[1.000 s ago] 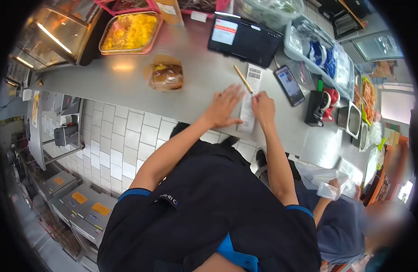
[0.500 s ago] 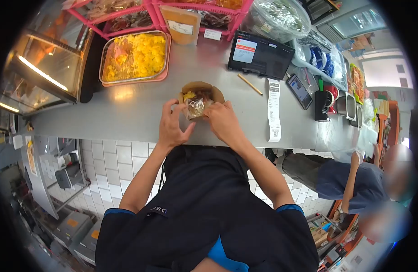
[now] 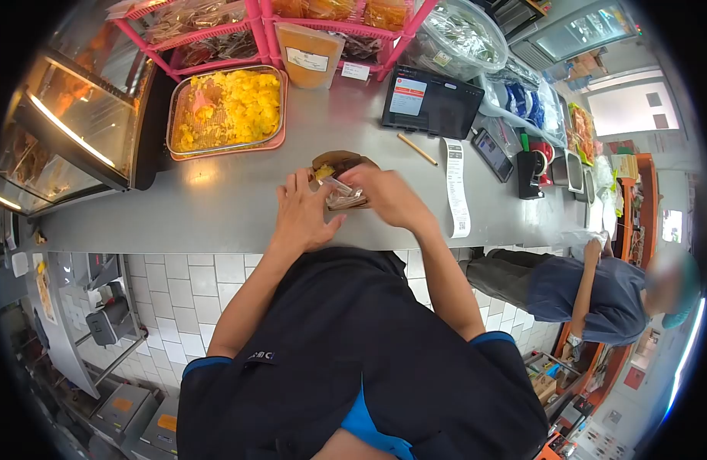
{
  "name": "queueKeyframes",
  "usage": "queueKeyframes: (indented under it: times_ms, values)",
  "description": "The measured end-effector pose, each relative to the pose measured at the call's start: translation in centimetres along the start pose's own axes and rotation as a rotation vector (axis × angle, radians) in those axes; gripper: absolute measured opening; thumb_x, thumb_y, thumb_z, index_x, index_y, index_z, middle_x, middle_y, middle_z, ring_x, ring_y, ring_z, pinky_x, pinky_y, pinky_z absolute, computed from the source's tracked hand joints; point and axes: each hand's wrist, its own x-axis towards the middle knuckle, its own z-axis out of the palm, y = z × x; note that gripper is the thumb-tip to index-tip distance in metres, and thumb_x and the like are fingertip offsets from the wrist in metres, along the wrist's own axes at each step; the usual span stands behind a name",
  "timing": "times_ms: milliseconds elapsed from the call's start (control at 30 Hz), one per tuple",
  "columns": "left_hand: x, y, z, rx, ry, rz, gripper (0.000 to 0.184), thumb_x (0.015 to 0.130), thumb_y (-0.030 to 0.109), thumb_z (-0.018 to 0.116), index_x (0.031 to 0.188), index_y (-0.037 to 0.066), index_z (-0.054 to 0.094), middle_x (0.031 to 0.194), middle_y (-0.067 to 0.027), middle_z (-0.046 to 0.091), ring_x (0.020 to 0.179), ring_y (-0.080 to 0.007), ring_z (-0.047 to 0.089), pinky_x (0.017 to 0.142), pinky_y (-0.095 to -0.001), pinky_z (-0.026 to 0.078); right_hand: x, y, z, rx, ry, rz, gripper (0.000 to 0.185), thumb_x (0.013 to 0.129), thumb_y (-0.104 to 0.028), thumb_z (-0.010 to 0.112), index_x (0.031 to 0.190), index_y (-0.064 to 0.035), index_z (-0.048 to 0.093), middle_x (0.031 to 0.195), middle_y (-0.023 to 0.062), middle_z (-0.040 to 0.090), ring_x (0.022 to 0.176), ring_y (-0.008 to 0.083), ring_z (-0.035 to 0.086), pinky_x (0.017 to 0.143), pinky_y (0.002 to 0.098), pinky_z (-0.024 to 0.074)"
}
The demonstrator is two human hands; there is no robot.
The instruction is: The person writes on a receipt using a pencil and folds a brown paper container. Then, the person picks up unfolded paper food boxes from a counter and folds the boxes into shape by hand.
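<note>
A brown cardboard food box [image 3: 363, 161] stands open on the steel counter, with yellow food showing at its left inside. A clear plastic packet [image 3: 346, 198] lies at the box's front; I cannot make out its contents. My left hand [image 3: 304, 211] is at the box's left side, fingers bent and apart near the rim and packet, thumb stretched out in front. From the right, my right hand [image 3: 392, 198] reaches over the box. Its fingers point down into the box above the packet, smeared by motion, so their grip is unclear.
A tray of yellow food [image 3: 246, 107] sits at back left beside a glass display case [image 3: 70, 115]. Pink baskets [image 3: 265, 34] and a tablet [image 3: 430, 103] line the back. A wooden stick [image 3: 417, 149], receipt [image 3: 455, 192] and phone [image 3: 492, 153] lie rightward. A co-worker [image 3: 583, 291] stands at right.
My right hand has shifted over the box and its fingers now reach farther in. The packet sits lower and flatter at the front. The whole view has shifted slightly.
</note>
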Motion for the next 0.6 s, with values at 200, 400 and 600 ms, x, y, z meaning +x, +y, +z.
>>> queueKeyframes:
  times_ms: [200, 400, 600]
  values:
    - [0.0, -2.4, 5.8, -0.214, 0.38, 0.152, 0.077, 0.074, 0.024, 0.078, 0.142, 0.012, 0.042, 0.133, -0.0224, 0.046, 0.119, -0.0386, 0.046, 0.096, -0.0446, 0.04, -4.3, 3.3, 3.8, 0.191, 0.539, -0.062, 0.069, 0.074, -0.002, 0.068, 0.137, -0.0101, 0.043, 0.137, 0.0139, 0.053, 0.126, 0.0339, 0.052, 0.106, 0.04, 0.0418]
    - [1.2, -4.4, 7.4, -0.266, 0.354, 0.429, 0.048, 0.082, 0.014, 0.071, 0.128, 0.009, 0.059, 0.128, -0.0106, 0.061, 0.119, -0.0273, 0.057, 0.094, -0.0377, 0.045, -1.5, 5.4, 11.5, -0.055, 0.544, -0.166, 0.048, 0.08, -0.016, 0.077, 0.123, -0.0079, 0.059, 0.13, 0.0132, 0.059, 0.124, 0.0304, 0.054, 0.106, 0.041, 0.0416]
    - [2.0, -4.5, 6.6, -0.548, 0.159, 0.241, 0.025, 0.081, 0.008, 0.07, 0.105, 0.005, 0.07, 0.115, -0.0126, 0.068, 0.112, -0.0291, 0.061, 0.095, -0.0376, 0.044, -0.8, 3.1, 10.5, -0.011, 1.031, 0.226, 0.016, 0.077, -0.014, 0.08, 0.082, -0.004, 0.069, 0.093, 0.008, 0.063, 0.082, 0.0212, 0.061, 0.073, 0.0339, 0.0527]
